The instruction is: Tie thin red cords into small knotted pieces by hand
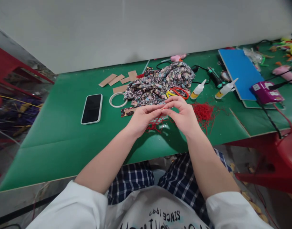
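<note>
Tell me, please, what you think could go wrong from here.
The loose red threads beneath the left hand and right hand might tangle or catch as the hands work. Anything held where the hands meet is too small to make out; it could drop among those threads. The white nozzle bottle near the right hand might get knocked onto the red thread pile.

Smartphone point(92, 109), screen dark: face up on green tabletop point(65, 136), left side. Tape roll point(111, 101): flat, right of smartphone. Pink glue gun point(177, 58): rear edge, near wall point(112, 35). Blue board point(241, 73): right side. Purple box point(267, 93), cable attached: at near-right corner of blue board. Red chair point(5, 63): beyond left table end.
</note>
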### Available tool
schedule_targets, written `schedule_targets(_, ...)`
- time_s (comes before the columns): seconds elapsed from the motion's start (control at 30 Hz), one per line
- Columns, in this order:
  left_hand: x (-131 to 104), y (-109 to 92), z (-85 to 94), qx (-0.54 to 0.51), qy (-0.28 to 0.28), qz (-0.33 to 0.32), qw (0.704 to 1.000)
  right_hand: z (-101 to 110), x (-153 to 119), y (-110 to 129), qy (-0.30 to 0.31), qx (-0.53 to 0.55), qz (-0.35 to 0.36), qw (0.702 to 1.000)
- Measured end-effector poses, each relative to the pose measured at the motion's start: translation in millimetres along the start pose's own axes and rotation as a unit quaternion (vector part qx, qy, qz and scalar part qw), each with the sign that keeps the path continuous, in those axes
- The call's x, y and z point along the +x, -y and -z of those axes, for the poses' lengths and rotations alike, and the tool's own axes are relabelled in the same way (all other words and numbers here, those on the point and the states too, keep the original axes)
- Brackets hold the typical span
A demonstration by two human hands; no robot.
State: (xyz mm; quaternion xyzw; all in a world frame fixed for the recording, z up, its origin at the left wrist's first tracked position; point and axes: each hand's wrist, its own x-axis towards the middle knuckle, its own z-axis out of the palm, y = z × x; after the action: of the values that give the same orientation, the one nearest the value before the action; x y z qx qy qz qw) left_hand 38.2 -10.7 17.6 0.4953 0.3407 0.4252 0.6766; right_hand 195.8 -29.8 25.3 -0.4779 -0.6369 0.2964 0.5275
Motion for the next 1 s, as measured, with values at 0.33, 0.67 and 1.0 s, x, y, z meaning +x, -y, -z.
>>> schedule_targets(0.33, 2, 6, 6.5, -0.045, 0.034, 0.074, 0.996, -2, 1, -4, 0.017, 0.003, -0.019, 1.0)
schedule_targets(0.67, 2, 9, 11.9, 0.077, 0.032, -0.007, 0.997, -8, 0, -19, 0.026, 0.086, -0.019, 0.996)
schedule_targets(1.0, -9, -4, 51.3, 0.547, 0.003, -0.131, 0.827, 3, 4, -9, -0.028, 0.155, -0.059, 0.986)
